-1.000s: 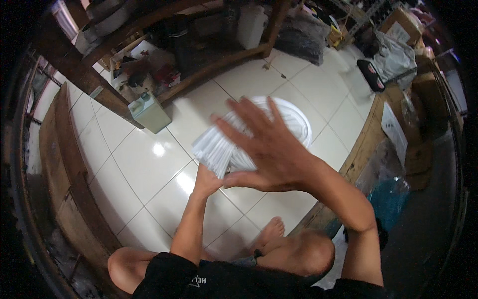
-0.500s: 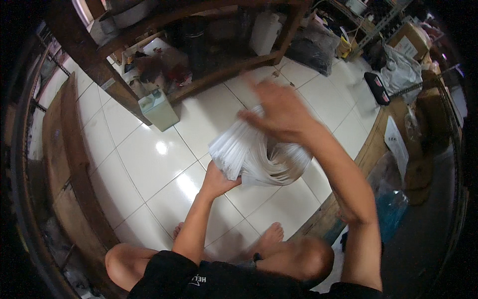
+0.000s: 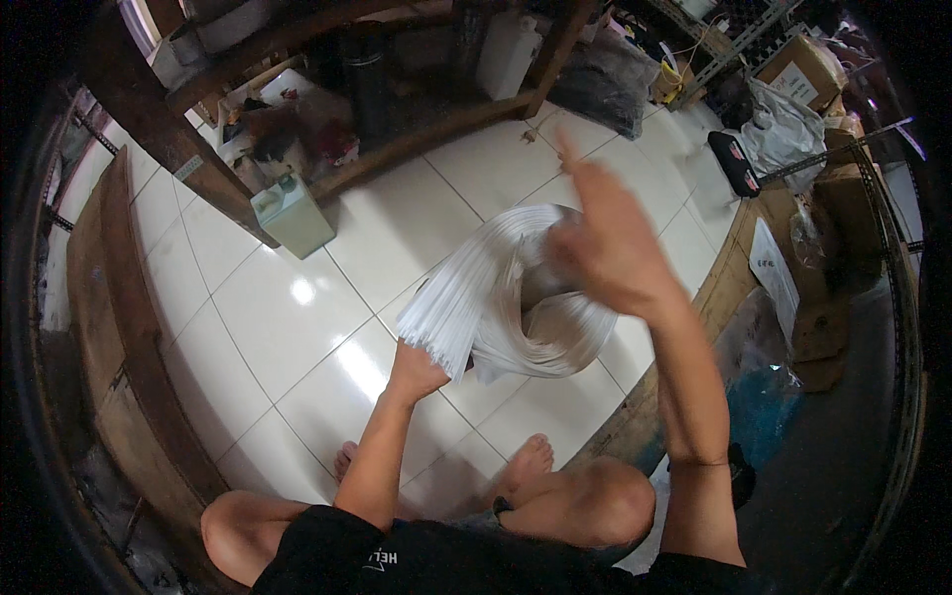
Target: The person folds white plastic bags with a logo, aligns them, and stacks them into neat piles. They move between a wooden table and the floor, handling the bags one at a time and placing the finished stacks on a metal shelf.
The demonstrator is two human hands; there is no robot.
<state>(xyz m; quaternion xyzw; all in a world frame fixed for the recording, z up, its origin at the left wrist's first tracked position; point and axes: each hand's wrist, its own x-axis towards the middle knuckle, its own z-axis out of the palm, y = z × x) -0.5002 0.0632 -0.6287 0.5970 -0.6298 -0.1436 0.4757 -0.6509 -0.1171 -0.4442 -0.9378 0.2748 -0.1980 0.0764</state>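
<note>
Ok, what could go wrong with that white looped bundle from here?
The left hand grips it near one end, so the white bundle's many layers could slip apart. The right hand, blurred over it, might snag an edge. If dropped, it may scatter across the tiled floor.

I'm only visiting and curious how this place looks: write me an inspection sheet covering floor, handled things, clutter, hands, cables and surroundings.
Surface: glossy white floor tiles, with bright reflections.
Job's things: a white, looped bundle of thin pleated strips; material uncertain.
Clutter: a pale green plastic jerrycan by the rack, a dark plastic-wrapped package, and a black, elongated case.
Hands: the left hand grips the bundle's near-left end; the right hand, blurred, is over its far-right side, contact unclear.
Cables: none clearly made out; the far-right shelving is too cluttered to tell.
Surroundings: a brown wooden rack ahead, a tan cardboard box far right.
</note>
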